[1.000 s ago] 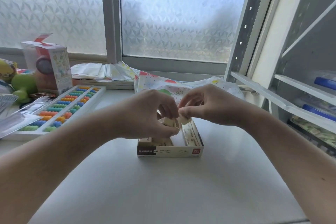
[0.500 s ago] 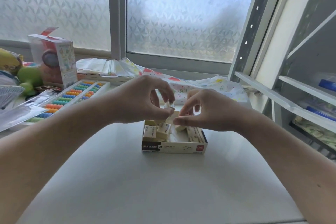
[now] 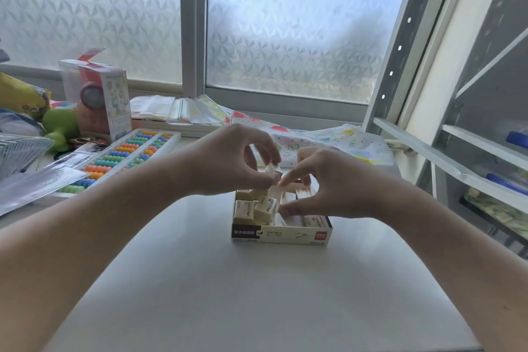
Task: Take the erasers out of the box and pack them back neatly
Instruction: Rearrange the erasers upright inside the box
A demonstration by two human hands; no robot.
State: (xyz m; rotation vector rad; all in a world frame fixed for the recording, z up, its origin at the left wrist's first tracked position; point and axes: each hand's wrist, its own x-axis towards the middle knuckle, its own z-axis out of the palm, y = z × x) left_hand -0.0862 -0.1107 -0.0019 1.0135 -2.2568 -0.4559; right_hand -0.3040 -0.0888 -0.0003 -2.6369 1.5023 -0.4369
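Note:
A shallow open box (image 3: 281, 234) with a white and dark printed front stands on the white table (image 3: 257, 294). Several cream erasers (image 3: 264, 207) lie jumbled in its left half; others lie flat in rows on the right. My left hand (image 3: 234, 163) hovers above the box's back left and pinches one small eraser (image 3: 273, 170) between thumb and fingers. My right hand (image 3: 328, 183) is over the box's right half, index finger stretched toward that eraser, thumb low near the erasers inside. Whether it holds anything is hidden.
A colourful bead abacus (image 3: 123, 157) lies at the left, with a clear toy box (image 3: 97, 97), a green toy (image 3: 60, 126) and plastic sleeves (image 3: 34, 180) behind and beside it. Patterned bags (image 3: 328, 143) lie behind the eraser box. A metal shelf unit (image 3: 457, 137) stands at the right.
Both hands have risen slightly from the box. My left hand has lifted a small eraser clear of the pile, and my right index finger has stretched toward it.

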